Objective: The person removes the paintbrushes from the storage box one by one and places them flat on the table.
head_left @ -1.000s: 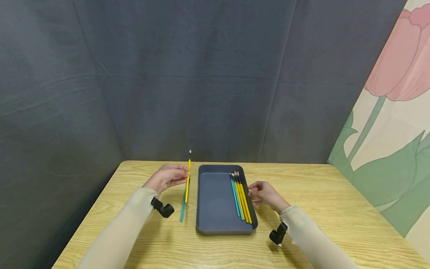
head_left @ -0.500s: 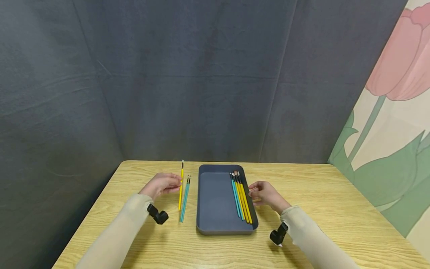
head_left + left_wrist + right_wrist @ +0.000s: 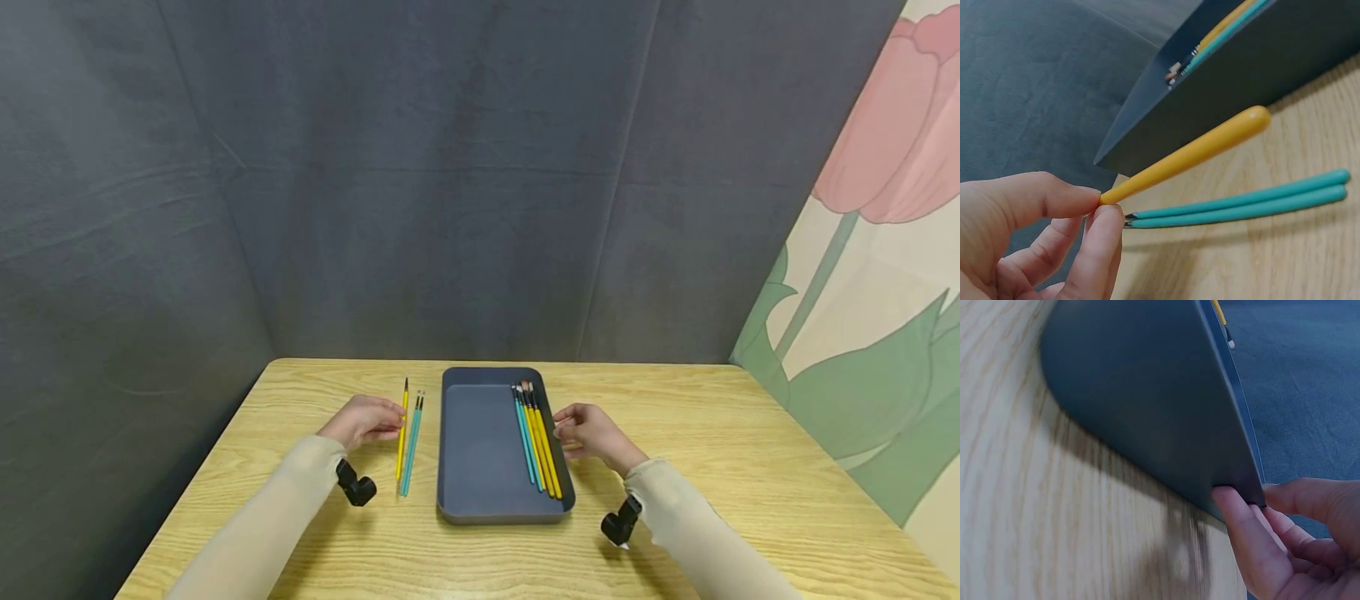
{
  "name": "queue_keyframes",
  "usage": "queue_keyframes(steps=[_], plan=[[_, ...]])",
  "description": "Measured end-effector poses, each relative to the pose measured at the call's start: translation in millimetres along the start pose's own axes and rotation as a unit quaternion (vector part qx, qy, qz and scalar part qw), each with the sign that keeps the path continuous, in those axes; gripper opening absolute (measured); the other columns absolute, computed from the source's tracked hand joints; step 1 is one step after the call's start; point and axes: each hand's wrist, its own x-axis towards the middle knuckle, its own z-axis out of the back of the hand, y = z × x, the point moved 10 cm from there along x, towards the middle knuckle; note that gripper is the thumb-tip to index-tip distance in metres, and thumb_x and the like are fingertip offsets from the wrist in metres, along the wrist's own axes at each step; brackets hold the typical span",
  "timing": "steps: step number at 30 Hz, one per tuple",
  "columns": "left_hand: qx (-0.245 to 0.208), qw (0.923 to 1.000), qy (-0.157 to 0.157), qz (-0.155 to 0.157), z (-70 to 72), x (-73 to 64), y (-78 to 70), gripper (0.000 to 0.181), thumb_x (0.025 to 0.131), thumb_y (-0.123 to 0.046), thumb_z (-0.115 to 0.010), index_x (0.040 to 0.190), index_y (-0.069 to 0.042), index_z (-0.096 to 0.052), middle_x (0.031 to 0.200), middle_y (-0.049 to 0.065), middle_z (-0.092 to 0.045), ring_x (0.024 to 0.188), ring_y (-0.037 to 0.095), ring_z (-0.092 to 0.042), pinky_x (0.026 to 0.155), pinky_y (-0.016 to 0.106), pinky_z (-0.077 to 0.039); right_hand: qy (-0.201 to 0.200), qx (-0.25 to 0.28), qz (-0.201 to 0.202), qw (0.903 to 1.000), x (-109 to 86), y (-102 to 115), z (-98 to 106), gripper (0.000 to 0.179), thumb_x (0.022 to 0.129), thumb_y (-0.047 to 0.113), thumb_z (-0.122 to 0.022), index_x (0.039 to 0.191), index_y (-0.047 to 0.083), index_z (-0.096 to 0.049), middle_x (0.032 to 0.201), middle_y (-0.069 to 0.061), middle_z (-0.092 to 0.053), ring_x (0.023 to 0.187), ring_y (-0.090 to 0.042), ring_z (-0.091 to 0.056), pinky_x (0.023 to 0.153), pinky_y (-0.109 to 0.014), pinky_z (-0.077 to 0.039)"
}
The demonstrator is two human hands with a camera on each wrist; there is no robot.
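Note:
A yellow paintbrush (image 3: pixel 402 450) is pinched between the thumb and fingers of my left hand (image 3: pixel 367 419), its bristles pointing away from me. In the left wrist view, the thick end of its handle (image 3: pixel 1210 147) stands above the table. Two teal paintbrushes (image 3: pixel 412 446) lie side by side just right of it. My right hand (image 3: pixel 596 435) grips the right wall of a dark grey tray (image 3: pixel 480 515). The right wrist view has the thumb at the rim and fingertips against the outer wall (image 3: pixel 1147 394). Several teal and yellow paintbrushes (image 3: pixel 537 442) lie along the tray's right side.
The light wooden table (image 3: pixel 720 450) extends to both sides of the tray. A dark grey curtain (image 3: pixel 450 208) hangs behind its far edge. On the right is a wall panel with a painted tulip (image 3: pixel 877 125).
My left hand has moved left and down with the yellow paintbrush, from over the teal paintbrushes to beside them on the left. The right hand and tray have stayed put.

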Motion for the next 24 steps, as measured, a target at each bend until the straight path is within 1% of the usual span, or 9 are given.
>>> queue_keyframes(steps=[3,11,18,24], plan=[[0.004,1.0000,-0.003,0.006,0.6,2.8,3.3,0.031,0.088,0.004,-0.062,0.118,0.013,-0.059,0.079,0.004,-0.067,0.064,0.009,-0.063,0.066,0.022,-0.059,0.002,-0.003,0.003,1.0000,0.7,0,0,0.025,0.093,-0.004,-0.058,0.116,-0.010,-0.053,0.094,-0.014,-0.062,0.077,-0.016,-0.059,0.067,-0.034,-0.061],[0.009,0.9997,-0.010,0.018,-0.3,7.1,10.7,0.030,0.084,0.008,-0.063,0.113,0.013,-0.061,0.076,0.005,-0.067,0.060,0.008,-0.061,0.061,0.021,-0.058,0.006,0.002,0.007,1.0000,0.8,1,-1,0.025,0.093,-0.004,-0.057,0.116,-0.011,-0.052,0.094,-0.014,-0.062,0.075,-0.015,-0.059,0.068,-0.036,-0.061],[0.030,0.9990,-0.024,0.021,-0.6,8.2,12.5,0.025,0.083,0.008,-0.064,0.108,0.011,-0.065,0.074,0.005,-0.067,0.058,0.010,-0.061,0.059,0.023,-0.058,0.005,0.001,0.002,1.0000,2.1,0,-1,0.024,0.093,-0.004,-0.057,0.115,-0.010,-0.053,0.093,-0.014,-0.062,0.075,-0.016,-0.060,0.067,-0.036,-0.061],[0.038,0.9987,-0.026,0.024,-4.7,9.8,13.6,0.023,0.082,0.009,-0.065,0.105,0.011,-0.066,0.075,0.008,-0.067,0.060,0.012,-0.062,0.060,0.025,-0.059,-0.002,0.001,0.000,1.0000,3.5,-2,0,0.022,0.093,-0.003,-0.057,0.114,-0.008,-0.054,0.092,-0.013,-0.061,0.076,-0.016,-0.060,0.066,-0.034,-0.061]])
